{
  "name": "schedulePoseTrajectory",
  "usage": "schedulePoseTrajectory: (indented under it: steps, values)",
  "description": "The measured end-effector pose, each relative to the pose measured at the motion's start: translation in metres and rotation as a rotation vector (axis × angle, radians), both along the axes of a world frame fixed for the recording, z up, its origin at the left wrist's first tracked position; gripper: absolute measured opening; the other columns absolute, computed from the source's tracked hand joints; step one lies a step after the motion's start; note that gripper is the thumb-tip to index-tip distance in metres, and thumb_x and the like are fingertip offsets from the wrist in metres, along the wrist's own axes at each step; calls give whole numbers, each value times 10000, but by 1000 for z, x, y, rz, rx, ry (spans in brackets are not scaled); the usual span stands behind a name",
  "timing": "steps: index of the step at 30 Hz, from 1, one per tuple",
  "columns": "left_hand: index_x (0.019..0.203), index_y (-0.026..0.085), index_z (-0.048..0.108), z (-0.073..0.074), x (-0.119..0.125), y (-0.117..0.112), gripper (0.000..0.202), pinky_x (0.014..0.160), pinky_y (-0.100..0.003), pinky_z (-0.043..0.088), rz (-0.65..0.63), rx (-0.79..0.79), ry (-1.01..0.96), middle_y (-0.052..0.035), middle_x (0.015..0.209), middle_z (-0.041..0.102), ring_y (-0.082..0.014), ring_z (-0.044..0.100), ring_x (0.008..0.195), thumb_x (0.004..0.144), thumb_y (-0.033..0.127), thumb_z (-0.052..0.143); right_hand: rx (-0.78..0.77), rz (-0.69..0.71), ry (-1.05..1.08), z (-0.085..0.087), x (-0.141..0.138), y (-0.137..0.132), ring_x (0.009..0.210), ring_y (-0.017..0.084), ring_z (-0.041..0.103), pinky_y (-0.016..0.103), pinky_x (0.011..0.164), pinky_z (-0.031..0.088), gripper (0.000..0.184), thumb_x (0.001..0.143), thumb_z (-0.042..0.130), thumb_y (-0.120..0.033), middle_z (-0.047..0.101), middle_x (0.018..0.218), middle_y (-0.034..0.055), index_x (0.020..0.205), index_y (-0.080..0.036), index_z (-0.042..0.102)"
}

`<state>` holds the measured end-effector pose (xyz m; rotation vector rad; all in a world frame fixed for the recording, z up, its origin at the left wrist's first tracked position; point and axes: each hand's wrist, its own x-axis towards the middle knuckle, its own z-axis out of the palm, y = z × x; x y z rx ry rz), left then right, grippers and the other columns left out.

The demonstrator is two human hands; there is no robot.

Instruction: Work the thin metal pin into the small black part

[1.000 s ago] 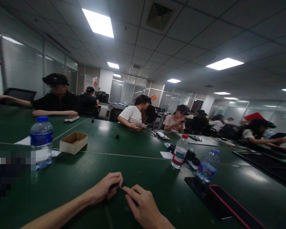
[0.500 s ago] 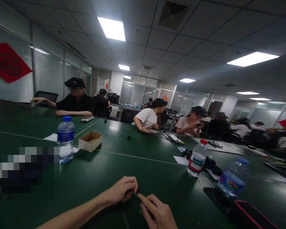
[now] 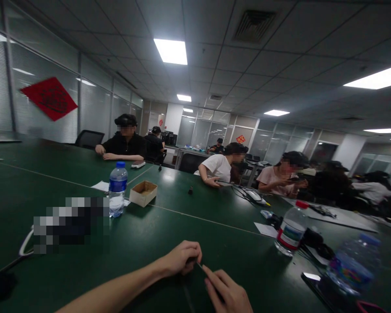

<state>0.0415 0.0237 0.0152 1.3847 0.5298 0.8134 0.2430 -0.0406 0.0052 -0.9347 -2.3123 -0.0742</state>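
Observation:
My left hand is curled closed above the green table, its forearm reaching in from the lower left. Close by on the right, my right hand pinches with thumb and fingers. Between the two hands shows a short bit of a thin grey strip, gripped at both ends. Most of it is hidden by my fingers, so its exact kind cannot be made out. A faint thin line on the table below my left hand may be a reflection.
An open cardboard box and a blue-capped bottle stand ahead to the left. On the right are a red-capped bottle, another water bottle and a dark phone. Several people sit across the table.
My view has swung left, so the scene sits further right in the picture. Both hands keep nearly the same hold on the strip. The person in black has drawn an outstretched arm in.

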Motion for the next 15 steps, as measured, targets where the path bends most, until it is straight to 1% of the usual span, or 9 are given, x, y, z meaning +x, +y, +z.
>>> schedulePoseTrajectory:
  steps: [2, 5, 8, 11, 13, 15]
  values:
    - [755, 169, 519, 0, -1, 0, 207, 379, -207, 210, -3, -6, -10, 78, 446, 339, -82, 276, 357, 817, 366, 507, -8, -12, 6, 2, -2, -2, 722, 150, 684, 212, 637, 545, 357, 1003, 400, -272, 674, 905, 63, 1315, -234, 568]
    - [798, 163, 530, 0, -3, -1, 235, 393, -194, 238, 3, 4, 40, 87, 457, 369, -70, 301, 373, 782, 386, 601, -8, -49, 9, 6, -4, -5, 735, 156, 683, 223, 638, 541, 345, 1005, 395, -295, 673, 909, 60, 1282, -229, 591]
    - [863, 155, 551, 0, -3, -2, 280, 408, -191, 258, 39, 40, 146, 83, 474, 414, -72, 339, 390, 754, 392, 652, 14, -95, 9, 6, -4, -6, 723, 160, 677, 236, 625, 531, 337, 1000, 401, -310, 677, 902, 56, 1252, -227, 609]
    - [860, 156, 544, -3, -1, -3, 277, 408, -192, 257, 97, 76, 204, 88, 467, 410, -71, 335, 380, 755, 393, 640, 51, -141, -28, 9, -7, -5, 727, 177, 661, 282, 641, 520, 315, 980, 428, -296, 683, 906, 59, 1210, -228, 631]
    - [844, 160, 531, -6, 0, -3, 275, 410, -190, 255, 131, 107, 200, 95, 464, 388, -68, 329, 377, 758, 402, 627, 104, -163, -39, 21, -11, -9, 793, 206, 652, 341, 705, 513, 295, 952, 469, -293, 682, 920, 75, 1173, -215, 648]
    - [829, 160, 527, -10, 0, -2, 280, 409, -191, 263, 154, 144, 196, 94, 471, 381, -70, 338, 381, 758, 415, 620, 187, -169, 35, 43, -15, -23, 876, 235, 637, 396, 770, 499, 289, 932, 496, -310, 677, 955, 100, 1143, -193, 655]
